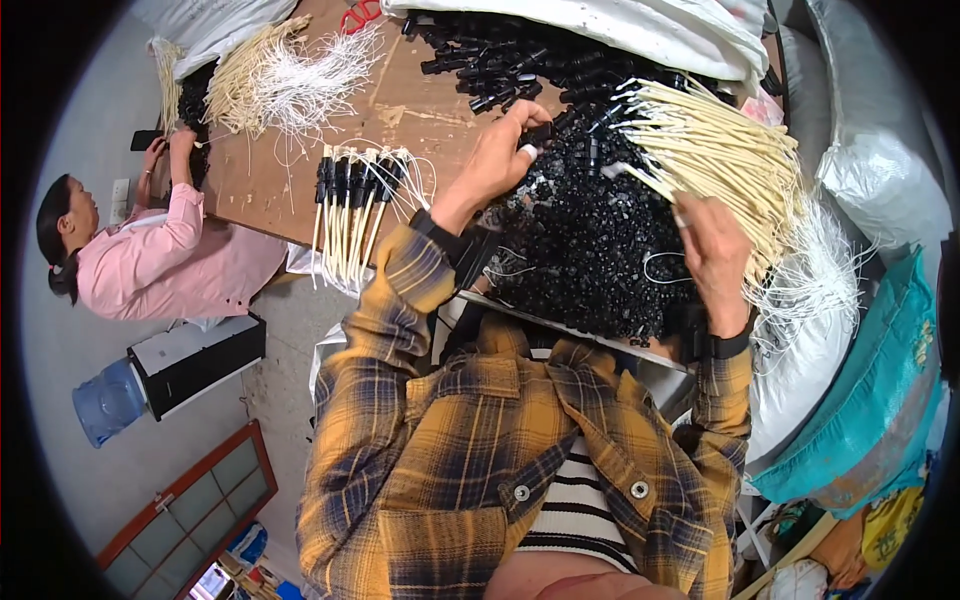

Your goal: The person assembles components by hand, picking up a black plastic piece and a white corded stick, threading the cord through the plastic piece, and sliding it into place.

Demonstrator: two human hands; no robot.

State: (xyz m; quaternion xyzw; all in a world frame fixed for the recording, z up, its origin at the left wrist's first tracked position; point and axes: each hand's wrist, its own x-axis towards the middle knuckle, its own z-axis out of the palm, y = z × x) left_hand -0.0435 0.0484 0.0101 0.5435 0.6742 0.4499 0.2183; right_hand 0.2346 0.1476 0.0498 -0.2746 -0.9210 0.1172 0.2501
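Observation:
My right hand [715, 250] pinches one cream-sleeved cord [650, 183], its white tip pointing left over a heap of small black plastic pieces [610, 250]. Beside the heap, my left hand [495, 158] has its fingers curled around a black plastic fitting [539, 132], partly hidden by the fingers. Beyond it lie many black tubular fittings [490, 60]. A thick bundle of cream-sleeved cords [725, 150] with loose white strings rests right of the heap. Left of my left forearm, several cream cords fitted with black ends [350, 185] lie in a row at the table's near edge.
A white sack [640, 30] lies across the far side of the wooden table [430, 120]. Red-handled scissors [361, 15] and more cords [265, 85] are at far left. A person in pink [165, 250] works there. Full sacks, one teal [860, 390], crowd my right.

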